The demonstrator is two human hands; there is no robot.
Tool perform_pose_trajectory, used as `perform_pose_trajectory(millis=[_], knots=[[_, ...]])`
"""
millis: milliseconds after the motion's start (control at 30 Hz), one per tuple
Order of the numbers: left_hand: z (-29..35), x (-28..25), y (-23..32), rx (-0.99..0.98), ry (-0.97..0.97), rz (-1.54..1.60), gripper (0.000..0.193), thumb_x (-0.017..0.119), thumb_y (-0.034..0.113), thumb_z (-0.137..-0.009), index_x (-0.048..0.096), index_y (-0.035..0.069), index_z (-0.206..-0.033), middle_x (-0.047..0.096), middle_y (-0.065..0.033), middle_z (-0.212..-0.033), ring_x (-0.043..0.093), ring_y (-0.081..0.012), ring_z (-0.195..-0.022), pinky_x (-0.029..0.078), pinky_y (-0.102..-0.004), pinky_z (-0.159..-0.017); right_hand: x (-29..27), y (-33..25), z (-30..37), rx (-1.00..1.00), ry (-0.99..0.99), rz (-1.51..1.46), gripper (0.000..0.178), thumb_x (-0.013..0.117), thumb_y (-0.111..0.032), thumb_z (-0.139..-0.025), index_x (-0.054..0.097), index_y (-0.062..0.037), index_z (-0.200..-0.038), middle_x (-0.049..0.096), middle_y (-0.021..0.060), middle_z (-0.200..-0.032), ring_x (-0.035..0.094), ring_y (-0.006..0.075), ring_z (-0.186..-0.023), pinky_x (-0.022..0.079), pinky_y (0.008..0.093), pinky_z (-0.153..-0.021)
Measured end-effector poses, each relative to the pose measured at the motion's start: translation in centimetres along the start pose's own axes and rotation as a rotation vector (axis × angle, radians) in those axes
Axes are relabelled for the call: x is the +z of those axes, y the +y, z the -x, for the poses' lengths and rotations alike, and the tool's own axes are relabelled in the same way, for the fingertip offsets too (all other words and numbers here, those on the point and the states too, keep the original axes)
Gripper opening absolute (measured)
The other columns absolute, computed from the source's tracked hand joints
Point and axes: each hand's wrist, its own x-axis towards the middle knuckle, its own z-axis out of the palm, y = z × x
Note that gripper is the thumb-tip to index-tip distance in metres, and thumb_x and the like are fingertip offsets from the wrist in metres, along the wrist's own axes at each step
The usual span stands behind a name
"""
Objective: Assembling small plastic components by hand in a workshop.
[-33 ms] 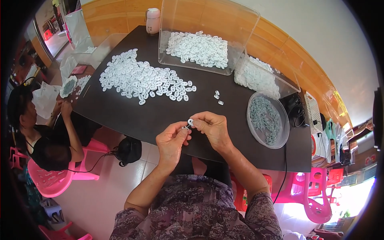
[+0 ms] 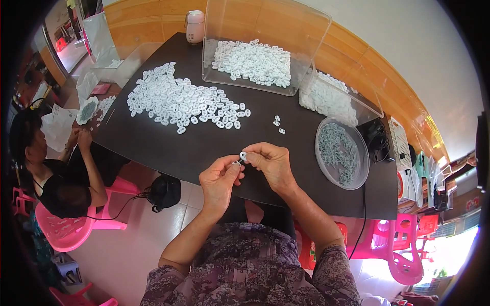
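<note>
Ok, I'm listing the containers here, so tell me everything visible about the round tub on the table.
The round tub is see-through, apparently plastic, with a pale rim. Uncovered, it rests open side up on the dark tabletop, near its right end. Many thin grey-green pieces lie jumbled inside. Black cables lie beside it; whether it touches the clear bin behind is unclear.

Piece pile (image 2: 178,99) on table (image 2: 168,148), left of basin (image 2: 363,162)
</note>
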Motion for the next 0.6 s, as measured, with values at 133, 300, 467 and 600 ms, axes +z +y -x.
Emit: perform_pose_trajectory(millis=[133, 300, 467, 600], knots=[[0.1, 0.2, 0.1, 0.000, 0.014, 0.008, 0.018, 0.058, 0.002, -0.089, 0.062, -0.006, -0.104, 0.065, -0.0095, -0.086, 0.059, -0.0109, -0.068, 0.048, -0.0209, -0.058, 0.2, 0.1, 0.1, -0.012, 0.010, 0.007, 0.011, 0.065, -0.005, -0.083, 0.068, 0.0010, -0.092, 0.065, 0.0015, -0.075, 0.053, 0.0039, -0.064, 0.039, 0.0173, -0.054], [0.2, 0.1, 0.1, 0.003, 0.040, -0.025, 0.018, 0.058, 0.001, -0.089, 0.062, -0.006, -0.104, 0.065, -0.0092, -0.086, 0.059, -0.0106, -0.068, 0.048, -0.0208, -0.058, 0.7, -0.2, 0.2, -0.006, 0.015, 0.007, 0.010, 0.065, -0.003, -0.083, 0.068, 0.0017, -0.091, 0.065, 0.0025, -0.076, 0.056, 0.0048, -0.066, 0.042, 0.0175, -0.056], [0.2, 0.2, 0.3, 0.006, 0.048, -0.035, 0.018, 0.058, 0.001, -0.089, 0.062, -0.006, -0.105, 0.065, -0.0088, -0.086, 0.059, -0.0105, -0.068, 0.048, -0.0206, -0.058, 1.0, 0.0, 0.3, -0.043, 0.013, -0.001, 0.009, 0.062, 0.000, -0.084, 0.066, 0.0049, -0.090, 0.066, 0.0050, -0.077, 0.060, 0.0079, -0.069, 0.049, 0.0212, -0.063], [0.2, 0.3, 0.1, 0.014, 0.063, -0.009, 0.021, 0.059, 0.001, -0.088, 0.060, -0.006, -0.108, 0.065, -0.0083, -0.085, 0.059, -0.0111, -0.068, 0.048, -0.0215, -0.058, 1.3, 0.5, 0.5, -0.090, 0.034, 0.084, 0.008, 0.062, -0.001, -0.083, 0.067, 0.0013, -0.090, 0.064, 0.0044, -0.075, 0.059, 0.0088, -0.071, 0.048, 0.0225, -0.064]])
